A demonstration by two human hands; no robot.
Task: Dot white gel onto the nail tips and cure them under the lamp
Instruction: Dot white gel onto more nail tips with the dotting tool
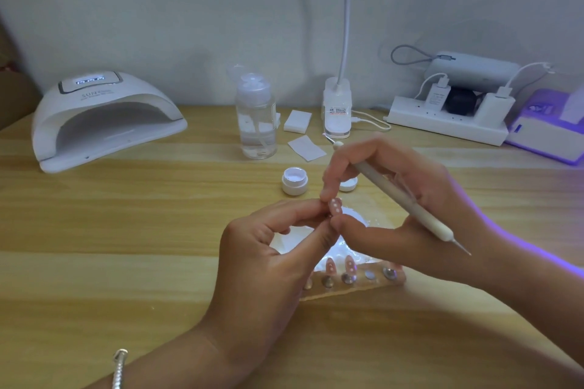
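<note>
White jar (294,180) open, lid (349,185) half hidden

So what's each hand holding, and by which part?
The left hand and right hand both pinch the dotted nail tip by its edges; the right also holds the dotting pen mid-shaft.
</note>
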